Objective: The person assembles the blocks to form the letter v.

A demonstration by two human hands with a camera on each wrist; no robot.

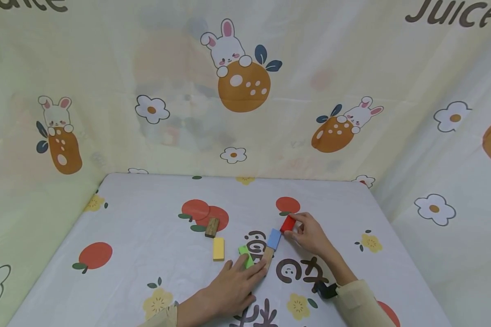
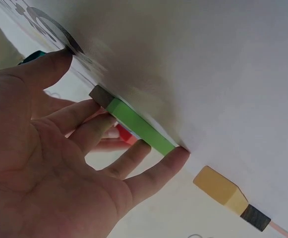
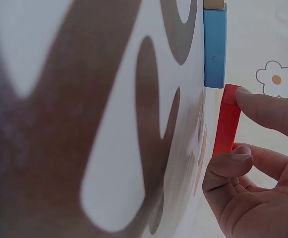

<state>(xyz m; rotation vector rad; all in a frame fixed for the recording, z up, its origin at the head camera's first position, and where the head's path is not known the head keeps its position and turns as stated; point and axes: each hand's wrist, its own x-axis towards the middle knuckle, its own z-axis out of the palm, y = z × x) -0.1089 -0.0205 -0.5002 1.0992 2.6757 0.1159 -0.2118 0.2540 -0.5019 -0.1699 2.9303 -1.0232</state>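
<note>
Left hand (image 1: 235, 288): fingers apart, tips at bright green block (image 1: 247, 259) and plain tan wooden block (image 1: 268, 255).
Right hand (image 1: 309, 235): clamped on red rectangular block (image 1: 287, 224), just beside blue rectangular block (image 1: 274, 239).
Blue-tan: end to end.
Desk (image 1: 147, 245), left: yellow rectangular block (image 1: 218, 249), brown wood-grain block (image 1: 212, 227) beyond.

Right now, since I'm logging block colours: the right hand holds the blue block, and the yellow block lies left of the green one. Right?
Not blue: the right wrist view shows the right hand holding the red block. The rest stands.
</note>
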